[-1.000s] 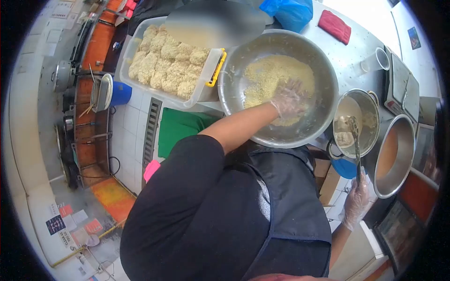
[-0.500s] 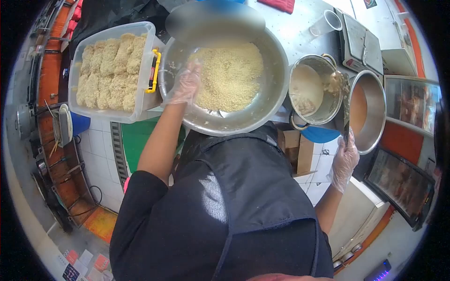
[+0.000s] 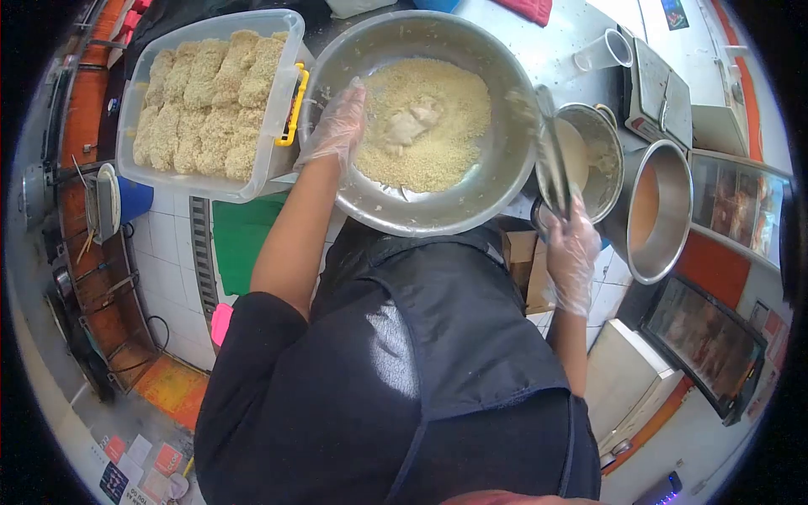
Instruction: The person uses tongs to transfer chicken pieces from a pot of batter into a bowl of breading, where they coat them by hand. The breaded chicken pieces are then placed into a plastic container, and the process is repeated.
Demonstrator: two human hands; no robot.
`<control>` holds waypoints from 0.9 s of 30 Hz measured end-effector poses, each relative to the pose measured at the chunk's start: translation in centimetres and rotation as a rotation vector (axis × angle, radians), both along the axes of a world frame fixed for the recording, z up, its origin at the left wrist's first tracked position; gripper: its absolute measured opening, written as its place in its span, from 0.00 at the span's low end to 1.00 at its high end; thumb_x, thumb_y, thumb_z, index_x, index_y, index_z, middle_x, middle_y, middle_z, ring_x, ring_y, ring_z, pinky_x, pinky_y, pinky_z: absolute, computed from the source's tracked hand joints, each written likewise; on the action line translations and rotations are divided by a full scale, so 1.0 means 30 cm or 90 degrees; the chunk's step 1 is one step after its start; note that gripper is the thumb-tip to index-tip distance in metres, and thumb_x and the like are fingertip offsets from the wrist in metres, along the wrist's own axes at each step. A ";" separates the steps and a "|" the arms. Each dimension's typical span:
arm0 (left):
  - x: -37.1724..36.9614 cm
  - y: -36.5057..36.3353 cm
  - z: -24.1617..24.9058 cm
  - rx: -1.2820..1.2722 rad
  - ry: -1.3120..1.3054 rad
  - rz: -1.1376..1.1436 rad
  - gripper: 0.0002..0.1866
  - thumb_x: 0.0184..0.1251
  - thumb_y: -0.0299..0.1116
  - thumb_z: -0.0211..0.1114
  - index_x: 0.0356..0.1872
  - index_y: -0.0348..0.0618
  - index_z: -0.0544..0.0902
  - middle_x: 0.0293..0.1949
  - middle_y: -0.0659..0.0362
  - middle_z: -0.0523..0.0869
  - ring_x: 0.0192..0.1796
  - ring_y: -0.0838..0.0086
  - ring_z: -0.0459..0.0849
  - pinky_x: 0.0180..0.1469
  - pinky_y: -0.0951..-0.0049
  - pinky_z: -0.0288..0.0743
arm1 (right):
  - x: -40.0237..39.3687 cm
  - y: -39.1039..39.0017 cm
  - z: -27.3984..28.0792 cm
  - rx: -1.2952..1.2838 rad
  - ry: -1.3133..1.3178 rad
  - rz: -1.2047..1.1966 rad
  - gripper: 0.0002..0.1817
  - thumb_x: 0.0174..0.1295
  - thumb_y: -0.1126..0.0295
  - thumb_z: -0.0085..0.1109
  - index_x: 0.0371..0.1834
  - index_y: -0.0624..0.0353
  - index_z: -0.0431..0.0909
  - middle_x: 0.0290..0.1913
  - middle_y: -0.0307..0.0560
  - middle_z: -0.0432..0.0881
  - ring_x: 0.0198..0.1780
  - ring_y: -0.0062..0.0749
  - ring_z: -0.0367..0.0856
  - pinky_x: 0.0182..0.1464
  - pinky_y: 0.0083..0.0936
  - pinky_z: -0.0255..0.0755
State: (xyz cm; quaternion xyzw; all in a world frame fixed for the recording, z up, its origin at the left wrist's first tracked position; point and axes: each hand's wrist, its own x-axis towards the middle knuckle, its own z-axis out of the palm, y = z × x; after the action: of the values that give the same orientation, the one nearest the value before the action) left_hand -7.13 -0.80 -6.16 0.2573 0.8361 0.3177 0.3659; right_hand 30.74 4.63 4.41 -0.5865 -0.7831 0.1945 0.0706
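A big metal bowl (image 3: 513, 160) holds pale breadcrumbs (image 3: 454, 93). On the crumbs lies a pale, wet piece of raw meat (image 3: 410, 124), partly dusted. My left hand (image 3: 338, 122), in a clear plastic glove, rests inside the bowl's left side with fingers stretched out and nothing gripped. Gloved as well, my right hand (image 3: 574, 248) is closed on metal tongs (image 3: 553, 160); their far end is blurred between the bowl and a steel pot (image 3: 614, 172) of whitish batter (image 3: 574, 156). I see nothing between the tongs' tips.
Left of the bowl, a clear plastic box (image 3: 273, 126) with a yellow latch holds several crumbed pieces (image 3: 206, 71). A second steel pot (image 3: 673, 202) with orange liquid (image 3: 645, 206) stands at the right. Behind are a plastic cup (image 3: 606, 52) and a scale (image 3: 661, 84).
The tongs have swung left from the pots to the bowl's right edge. A meat piece now lies on the crumbs. My left hand has shifted slightly up, and the view has moved.
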 end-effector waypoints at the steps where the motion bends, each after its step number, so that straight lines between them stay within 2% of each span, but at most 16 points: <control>1: 0.010 0.001 0.048 -0.021 -0.031 0.030 0.36 0.84 0.60 0.41 0.77 0.44 0.70 0.79 0.46 0.68 0.81 0.54 0.63 0.82 0.61 0.54 | 0.039 -0.011 -0.001 0.084 -0.013 0.009 0.32 0.65 0.70 0.67 0.74 0.59 0.72 0.48 0.62 0.88 0.47 0.55 0.88 0.48 0.43 0.80; 2: 0.005 -0.007 0.030 -0.021 -0.031 0.032 0.36 0.84 0.60 0.41 0.77 0.44 0.70 0.79 0.46 0.68 0.81 0.54 0.63 0.82 0.61 0.54 | 0.100 -0.007 -0.024 0.143 0.016 0.021 0.33 0.65 0.69 0.69 0.74 0.59 0.72 0.48 0.62 0.88 0.49 0.55 0.89 0.49 0.43 0.81; 5: -0.009 -0.013 -0.016 0.019 0.009 -0.002 0.35 0.84 0.60 0.42 0.76 0.43 0.72 0.77 0.45 0.70 0.80 0.54 0.65 0.81 0.60 0.55 | 0.145 0.004 0.091 0.034 -0.077 -0.096 0.34 0.64 0.68 0.70 0.74 0.61 0.72 0.50 0.62 0.88 0.49 0.55 0.89 0.50 0.43 0.81; 7: -0.009 -0.010 -0.009 0.034 -0.047 0.025 0.35 0.83 0.60 0.45 0.74 0.43 0.74 0.74 0.44 0.74 0.78 0.52 0.69 0.79 0.59 0.59 | 0.175 0.036 0.110 -0.100 -0.329 -0.085 0.35 0.61 0.68 0.73 0.73 0.63 0.72 0.57 0.62 0.86 0.54 0.53 0.88 0.56 0.42 0.80; 8: -0.004 -0.016 -0.004 0.034 -0.047 0.021 0.35 0.83 0.60 0.45 0.74 0.43 0.74 0.74 0.44 0.74 0.78 0.52 0.69 0.79 0.59 0.59 | 0.168 0.036 0.108 -0.100 -0.328 -0.089 0.35 0.61 0.68 0.73 0.73 0.63 0.72 0.57 0.62 0.86 0.54 0.53 0.88 0.56 0.42 0.80; 10: 0.004 -0.028 0.003 0.084 -0.013 -0.011 0.35 0.82 0.59 0.48 0.75 0.41 0.73 0.72 0.43 0.76 0.75 0.49 0.72 0.76 0.59 0.63 | 0.133 0.054 0.096 0.069 -0.283 0.033 0.37 0.57 0.68 0.75 0.71 0.64 0.73 0.63 0.61 0.84 0.60 0.51 0.85 0.63 0.40 0.78; 11: -0.017 -0.032 -0.060 0.088 -0.009 -0.013 0.35 0.82 0.59 0.48 0.75 0.41 0.73 0.72 0.43 0.76 0.75 0.49 0.72 0.76 0.59 0.63 | 0.069 0.071 0.116 0.114 -0.220 0.046 0.38 0.54 0.69 0.76 0.71 0.64 0.74 0.65 0.59 0.82 0.65 0.50 0.82 0.65 0.39 0.76; 13: -0.103 -0.036 -0.287 0.108 0.182 -0.176 0.30 0.80 0.54 0.53 0.68 0.39 0.79 0.68 0.43 0.81 0.69 0.46 0.78 0.70 0.56 0.70 | -0.073 0.107 0.112 0.190 -0.088 0.139 0.34 0.59 0.68 0.72 0.71 0.61 0.75 0.66 0.58 0.82 0.66 0.50 0.81 0.67 0.39 0.75; 14: -0.140 -0.014 -0.349 0.110 0.188 -0.180 0.30 0.80 0.54 0.53 0.68 0.39 0.79 0.68 0.43 0.81 0.69 0.46 0.78 0.70 0.56 0.70 | -0.151 0.136 0.089 0.123 -0.026 0.184 0.31 0.62 0.68 0.68 0.71 0.60 0.76 0.67 0.58 0.82 0.67 0.50 0.81 0.69 0.39 0.74; 16: -0.195 -0.002 -0.421 0.036 0.226 -0.348 0.26 0.77 0.50 0.57 0.57 0.36 0.85 0.62 0.40 0.84 0.64 0.45 0.83 0.67 0.55 0.74 | -0.315 0.231 -0.014 0.036 0.040 0.274 0.28 0.67 0.69 0.60 0.72 0.56 0.76 0.65 0.57 0.83 0.67 0.50 0.81 0.71 0.40 0.72; 17: -0.190 0.009 -0.333 0.031 0.230 -0.354 0.26 0.77 0.50 0.57 0.57 0.36 0.85 0.62 0.40 0.84 0.64 0.45 0.83 0.67 0.55 0.74 | -0.397 0.285 -0.118 0.021 0.046 0.318 0.27 0.69 0.70 0.55 0.72 0.55 0.75 0.63 0.57 0.84 0.67 0.51 0.80 0.72 0.41 0.71; 19: -0.118 0.067 -0.076 -0.111 0.175 -0.350 0.23 0.76 0.48 0.59 0.47 0.34 0.89 0.56 0.36 0.87 0.60 0.42 0.85 0.65 0.53 0.77 | -0.555 0.354 -0.318 0.077 0.014 0.261 0.27 0.69 0.74 0.51 0.73 0.57 0.74 0.62 0.59 0.84 0.67 0.55 0.80 0.70 0.46 0.72; 20: -0.084 0.064 -0.077 -0.114 0.177 -0.346 0.23 0.76 0.48 0.59 0.47 0.34 0.89 0.56 0.36 0.87 0.60 0.42 0.85 0.65 0.53 0.77 | -0.599 0.393 -0.405 0.077 0.017 0.265 0.27 0.69 0.74 0.51 0.73 0.57 0.74 0.62 0.59 0.84 0.67 0.55 0.80 0.70 0.46 0.72; 22: -0.015 0.051 -0.124 -0.004 0.247 -0.257 0.20 0.77 0.43 0.58 0.55 0.35 0.84 0.58 0.40 0.86 0.62 0.49 0.84 0.65 0.55 0.77 | -0.657 0.431 -0.527 -0.076 -0.174 0.305 0.34 0.65 0.72 0.54 0.78 0.54 0.69 0.66 0.59 0.81 0.68 0.57 0.79 0.72 0.44 0.71; 25: 0.046 0.039 -0.193 0.106 0.308 -0.171 0.20 0.78 0.37 0.58 0.63 0.37 0.80 0.60 0.44 0.85 0.65 0.56 0.83 0.64 0.56 0.78 | -0.618 0.262 -0.523 -0.090 -0.119 0.317 0.31 0.66 0.68 0.54 0.76 0.58 0.70 0.66 0.64 0.80 0.67 0.59 0.79 0.72 0.45 0.71; 27: 0.189 -0.050 -0.192 0.123 0.087 -0.024 0.20 0.79 0.37 0.57 0.64 0.38 0.79 0.61 0.45 0.84 0.66 0.56 0.82 0.67 0.55 0.75 | -0.570 0.097 -0.521 -0.115 -0.207 0.347 0.33 0.70 0.61 0.53 0.77 0.63 0.66 0.64 0.65 0.82 0.65 0.56 0.82 0.70 0.47 0.72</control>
State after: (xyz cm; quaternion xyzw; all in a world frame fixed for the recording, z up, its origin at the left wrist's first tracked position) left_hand -1.45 -2.31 -11.93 0.3280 0.8197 0.3715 0.2872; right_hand 13.63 7.53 -11.23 -0.3825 -0.8919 0.1786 -0.1621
